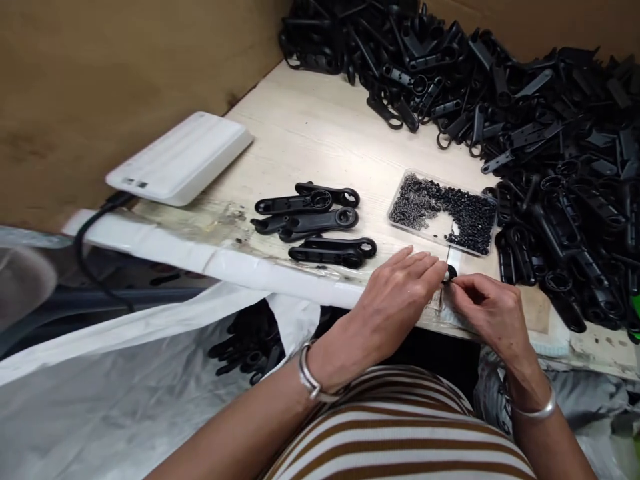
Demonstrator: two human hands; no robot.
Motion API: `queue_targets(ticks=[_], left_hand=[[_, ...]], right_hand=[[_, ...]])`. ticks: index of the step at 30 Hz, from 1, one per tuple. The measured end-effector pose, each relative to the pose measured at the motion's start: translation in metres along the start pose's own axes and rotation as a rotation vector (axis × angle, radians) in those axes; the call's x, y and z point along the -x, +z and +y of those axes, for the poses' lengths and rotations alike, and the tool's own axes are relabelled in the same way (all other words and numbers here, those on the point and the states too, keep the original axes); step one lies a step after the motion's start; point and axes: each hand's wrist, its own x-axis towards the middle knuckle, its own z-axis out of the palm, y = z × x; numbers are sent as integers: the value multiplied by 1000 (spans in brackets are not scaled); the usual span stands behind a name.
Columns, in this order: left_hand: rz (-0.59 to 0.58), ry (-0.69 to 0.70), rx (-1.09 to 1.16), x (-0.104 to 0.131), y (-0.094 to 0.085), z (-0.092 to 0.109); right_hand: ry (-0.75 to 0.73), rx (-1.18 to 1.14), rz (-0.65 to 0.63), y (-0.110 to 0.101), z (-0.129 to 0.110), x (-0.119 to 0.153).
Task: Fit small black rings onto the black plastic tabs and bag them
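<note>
At the table's front edge, my left hand (pixel 400 290) is closed over a black plastic part (pixel 451 273), its fingers together and pointing right. Only a round end of that part shows; the hand covers the rest. My right hand (pixel 493 313) meets it from the right, thumb and index finger pinched against the round end. Whatever sits between those fingertips is too small or hidden to make out. Just beyond both hands lies a clear plastic box (pixel 425 235) holding small black pieces (pixel 473 217) and small dark metallic bits (pixel 413 203).
Several black plastic arms with ring ends (pixel 320 220) lie left of my hands. A large heap of similar parts (pixel 500 93) fills the back and right. A white device (pixel 180 160) with a black cable (pixel 83 250) stands at left. White bags (pixel 125 393) hang below the edge.
</note>
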Motion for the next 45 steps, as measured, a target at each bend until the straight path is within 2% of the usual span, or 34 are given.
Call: queue_targets(ticks=[3,8,16,25,33,40,45], left_hand=[[31,-25,-22,8,0,-8],[2,-98,-19,13,9,-9],[-19,-118,6,13,10,-7],[-21,-103,67,13,10,-8],[30,-71,78,12,7,-7],[7,-79,70,12,8,-7],[-12,-99,91,12,6,-7]], right_hand=[[-7,18,18,-1,2,0],[-18,73,30,-6,-2,0],[-136,170,34,-2,-14,1],[-172,368,15,3,-22,0],[-11,559,-98,8,-50,-2],[303,130,-216,-7,-39,-6],[290,203,-217,-7,-41,-9]])
